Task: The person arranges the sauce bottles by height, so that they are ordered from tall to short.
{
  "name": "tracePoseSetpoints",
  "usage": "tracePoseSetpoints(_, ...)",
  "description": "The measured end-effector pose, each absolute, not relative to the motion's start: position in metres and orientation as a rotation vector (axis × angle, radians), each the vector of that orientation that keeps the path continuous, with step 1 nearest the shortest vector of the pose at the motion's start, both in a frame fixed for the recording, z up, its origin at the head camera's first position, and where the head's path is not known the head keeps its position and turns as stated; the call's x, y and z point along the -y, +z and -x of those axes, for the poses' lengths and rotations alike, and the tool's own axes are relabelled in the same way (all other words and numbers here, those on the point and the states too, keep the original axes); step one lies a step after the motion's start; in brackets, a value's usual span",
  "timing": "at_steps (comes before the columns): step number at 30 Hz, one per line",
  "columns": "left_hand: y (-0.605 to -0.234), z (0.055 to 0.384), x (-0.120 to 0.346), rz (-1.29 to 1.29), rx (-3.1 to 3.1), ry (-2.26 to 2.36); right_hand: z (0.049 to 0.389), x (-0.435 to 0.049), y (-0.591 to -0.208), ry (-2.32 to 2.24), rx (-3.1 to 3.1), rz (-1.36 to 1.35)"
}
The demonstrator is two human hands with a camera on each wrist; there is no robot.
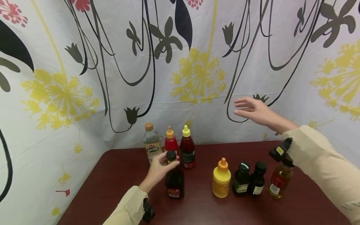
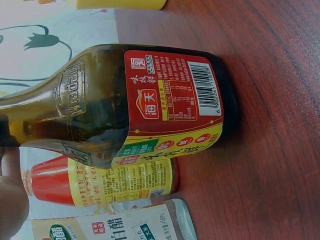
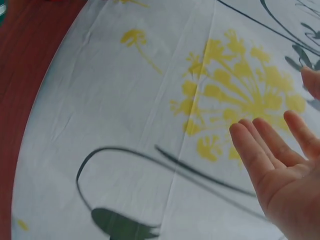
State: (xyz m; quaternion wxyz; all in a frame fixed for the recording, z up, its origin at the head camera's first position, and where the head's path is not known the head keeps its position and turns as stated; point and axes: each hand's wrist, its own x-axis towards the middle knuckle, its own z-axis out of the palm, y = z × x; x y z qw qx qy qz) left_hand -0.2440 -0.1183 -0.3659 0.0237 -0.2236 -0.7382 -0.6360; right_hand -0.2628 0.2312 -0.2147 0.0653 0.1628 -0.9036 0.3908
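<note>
My left hand (image 1: 159, 168) grips a dark soy sauce bottle (image 1: 175, 182) around its neck, just below the black cap. The bottle stands upright on the table, and in the left wrist view its red label (image 2: 172, 95) with a barcode faces the camera. Part of the left thumb (image 2: 12, 200) shows at that view's edge. My right hand (image 1: 254, 109) is raised in the air before the patterned cloth, fingers extended and holding nothing. Behind the soy sauce bottle are a red squeeze bottle (image 1: 170, 143) with an orange tip and a clear vinegar bottle (image 1: 152, 142).
A dark red bottle (image 1: 187, 150) with a yellow tip stands at the back. Along the right are a yellow squeeze bottle (image 1: 221, 181), two small dark bottles (image 1: 241, 181) and an oil-coloured bottle (image 1: 279, 181), partly under the right sleeve. A flowered cloth (image 1: 112, 93) hangs behind the dark red table (image 1: 121, 178).
</note>
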Motion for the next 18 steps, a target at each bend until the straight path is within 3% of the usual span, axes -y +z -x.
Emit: tracePoseSetpoints(18,-0.367,0.242,0.115,0.642,2.272,-1.998,0.205,-0.34,-0.291,1.036,2.796,-0.344)
